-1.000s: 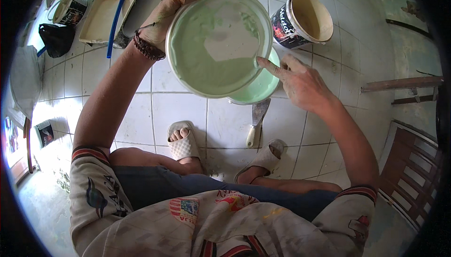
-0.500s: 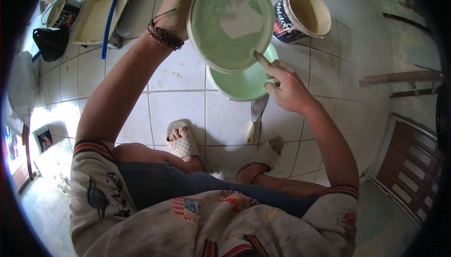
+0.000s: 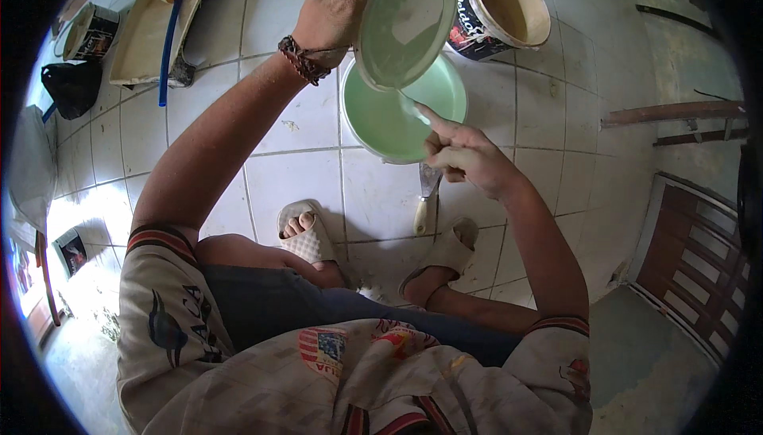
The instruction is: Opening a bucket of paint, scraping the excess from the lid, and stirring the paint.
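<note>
Here, the paint-smeared lid [image 3: 407,26] hangs tilted above the bucket of green paint [image 3: 359,131]. Hold it over the opening so drips fall inside, and wipe the rim in slow, even strokes. From where I stand, the fingers of the left hand [image 3: 338,10] grasp the lid's upper-left edge; the right hand [image 3: 469,161], index extended, others curled, appears to grip nothing, just below the lid's lower edge.

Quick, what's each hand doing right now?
Left hand: closed, holding the green lid by its edge.
Right hand: partly open, index finger out, gripping nothing visible.
</note>
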The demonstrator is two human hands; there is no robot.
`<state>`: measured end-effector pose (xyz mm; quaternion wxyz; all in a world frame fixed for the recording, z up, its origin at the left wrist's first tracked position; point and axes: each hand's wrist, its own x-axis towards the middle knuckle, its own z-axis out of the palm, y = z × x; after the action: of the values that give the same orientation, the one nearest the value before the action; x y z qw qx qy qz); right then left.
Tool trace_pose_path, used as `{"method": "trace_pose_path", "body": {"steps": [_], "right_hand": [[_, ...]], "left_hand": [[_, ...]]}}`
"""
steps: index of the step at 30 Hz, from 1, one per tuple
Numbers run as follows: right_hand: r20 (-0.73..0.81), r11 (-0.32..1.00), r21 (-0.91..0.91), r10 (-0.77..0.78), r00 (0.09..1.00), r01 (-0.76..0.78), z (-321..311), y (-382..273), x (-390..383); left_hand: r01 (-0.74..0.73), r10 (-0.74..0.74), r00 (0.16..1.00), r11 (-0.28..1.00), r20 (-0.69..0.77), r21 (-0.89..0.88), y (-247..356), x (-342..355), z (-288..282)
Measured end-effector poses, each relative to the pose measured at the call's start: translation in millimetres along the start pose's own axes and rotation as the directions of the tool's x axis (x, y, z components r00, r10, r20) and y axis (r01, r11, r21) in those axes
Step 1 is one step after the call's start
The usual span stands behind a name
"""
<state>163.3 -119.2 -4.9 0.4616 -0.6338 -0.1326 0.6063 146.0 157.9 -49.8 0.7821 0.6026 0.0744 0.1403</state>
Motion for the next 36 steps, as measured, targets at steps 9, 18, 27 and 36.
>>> {"method": "trace_pose_path", "body": {"steps": [9, 18, 27, 36], "right_hand": [[-0.265, 0.116, -0.963, -0.237, 0.935, -0.243, 3, 24, -22], [-0.297, 0.072, -0.952, 0.021, 0.955, -0.297, 16, 7, -44], [-0.221, 0.255, -0.953, -0.213, 0.952, -0.165, -3, -15, -61], [-0.262, 0.152, -0.965, -0.528, 0.808, -0.213, -29, -59, -6]], "left_hand": [[-0.205, 0.217, 0.976, 0.952, -0.028, 0.226, 30, -2, 21], [-0.169, 0.151, 0.977, 0.978, -0.148, -0.121, 27, -5, 16], [0.02, -0.109, 0.972, 0.92, -0.207, -0.39, 42, -10, 12], [0.083, -0.21, 0.951, 0.882, -0.228, -0.464, 15, -3, -38]]}}
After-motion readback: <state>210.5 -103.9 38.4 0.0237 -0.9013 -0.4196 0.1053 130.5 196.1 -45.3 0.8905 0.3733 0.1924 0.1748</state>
